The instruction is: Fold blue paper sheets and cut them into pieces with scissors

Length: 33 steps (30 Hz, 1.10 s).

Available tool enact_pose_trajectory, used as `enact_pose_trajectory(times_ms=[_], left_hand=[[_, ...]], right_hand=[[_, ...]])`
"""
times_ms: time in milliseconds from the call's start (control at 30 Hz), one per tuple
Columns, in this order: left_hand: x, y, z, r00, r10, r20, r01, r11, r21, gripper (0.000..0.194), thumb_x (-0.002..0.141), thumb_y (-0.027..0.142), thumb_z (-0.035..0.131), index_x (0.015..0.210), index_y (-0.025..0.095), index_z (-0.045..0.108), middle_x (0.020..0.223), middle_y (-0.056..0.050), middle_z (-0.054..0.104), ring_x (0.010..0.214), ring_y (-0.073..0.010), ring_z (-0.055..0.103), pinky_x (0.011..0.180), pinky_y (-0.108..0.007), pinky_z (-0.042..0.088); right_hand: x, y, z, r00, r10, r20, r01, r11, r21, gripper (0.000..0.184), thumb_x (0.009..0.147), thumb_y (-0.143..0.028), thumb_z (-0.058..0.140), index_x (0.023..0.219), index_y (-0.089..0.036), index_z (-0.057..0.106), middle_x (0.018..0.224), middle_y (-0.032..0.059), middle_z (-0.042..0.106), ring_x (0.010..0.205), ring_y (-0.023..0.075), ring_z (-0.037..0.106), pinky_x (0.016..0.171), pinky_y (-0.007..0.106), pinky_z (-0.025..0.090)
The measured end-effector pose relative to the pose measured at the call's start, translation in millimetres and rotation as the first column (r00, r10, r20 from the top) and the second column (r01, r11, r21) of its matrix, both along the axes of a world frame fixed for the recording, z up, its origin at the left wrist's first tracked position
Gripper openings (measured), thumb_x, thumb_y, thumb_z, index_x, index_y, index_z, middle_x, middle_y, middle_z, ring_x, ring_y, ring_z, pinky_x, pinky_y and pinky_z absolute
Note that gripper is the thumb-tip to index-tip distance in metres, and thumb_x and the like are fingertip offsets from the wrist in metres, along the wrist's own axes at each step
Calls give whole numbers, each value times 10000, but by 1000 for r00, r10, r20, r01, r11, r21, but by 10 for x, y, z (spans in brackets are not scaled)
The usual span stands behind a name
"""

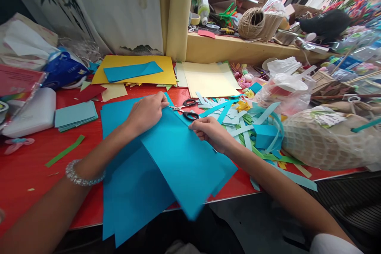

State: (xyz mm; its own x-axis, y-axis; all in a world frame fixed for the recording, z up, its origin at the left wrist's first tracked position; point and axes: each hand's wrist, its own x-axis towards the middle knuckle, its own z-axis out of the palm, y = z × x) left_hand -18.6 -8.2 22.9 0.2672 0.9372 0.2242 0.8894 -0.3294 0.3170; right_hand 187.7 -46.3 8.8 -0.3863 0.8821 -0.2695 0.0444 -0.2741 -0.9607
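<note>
A sheet of blue paper is held along its upper edge, tilted, with its lower corner hanging near the table's front edge. My left hand pinches that edge at its upper left end. Further right, my right hand grips the same edge between thumb and fingers. More blue sheets lie beneath, partly covered by the held one. Scissors with black handles rest just beyond the edge, between my hands, touched by neither. Cut paper strips in pale blue, blue and green are heaped beside my right hand.
Pale blue cards and a green strip lie left on the red table. Yellow paper and cream sheets are behind. A netted bundle stands right. Twine and clutter fill the ledge.
</note>
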Motion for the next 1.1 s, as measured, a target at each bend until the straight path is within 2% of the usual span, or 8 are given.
enact_pose_trajectory(times_ms=[267,567,800,867,967,1033,1100], left_hand=[[-142,83,-7,995,67,-76,-61,995,79,164,932,276,348,855,206,475,857,-67,656,727,-231,589,505,-297,275],[-242,152,20,992,113,-56,-109,992,59,167,928,282,356,871,212,497,913,-77,664,806,-253,599,532,-300,300],[-489,272,-20,980,188,-68,-182,979,88,189,919,274,327,882,216,503,917,-93,655,810,-280,587,553,-327,281],[-537,307,-35,979,194,-65,-189,979,82,198,916,284,325,896,216,509,916,-99,651,816,-285,580,560,-332,282],[-584,330,-33,976,214,-33,-211,975,68,176,912,286,338,878,208,492,947,-100,636,823,-273,558,558,-331,280],[-634,320,-20,973,231,-11,-230,971,58,163,917,287,340,854,202,464,922,-89,615,799,-246,535,558,-322,275],[-726,299,-8,968,251,5,-250,966,67,159,930,287,326,856,201,438,877,-66,577,779,-218,501,563,-311,261]], right_hand=[[-4,-6,-14,999,-8,50,6,999,35,285,652,-214,636,523,-188,383,561,-51,306,486,61,228,446,258,153],[1,-18,10,997,3,76,-4,1000,21,299,665,-222,627,532,-200,361,537,-68,250,456,57,195,428,259,139],[15,-14,-10,995,-15,100,9,998,57,305,689,-218,624,510,-187,379,542,-59,250,483,63,191,424,249,147],[14,-10,-26,996,-14,93,9,998,61,292,697,-222,626,508,-183,407,542,-57,259,483,63,206,408,230,199],[19,-5,-47,999,-13,31,13,1000,16,253,679,-232,651,517,-181,464,515,-62,305,445,56,292,432,221,394],[31,-4,-54,1000,10,-14,-10,999,-37,194,673,-249,660,551,-169,531,502,-36,435,450,81,460,522,264,513],[48,-7,-55,998,53,-29,-54,996,-64,142,687,-261,647,621,-139,617,575,41,601,545,147,618,588,294,558]])
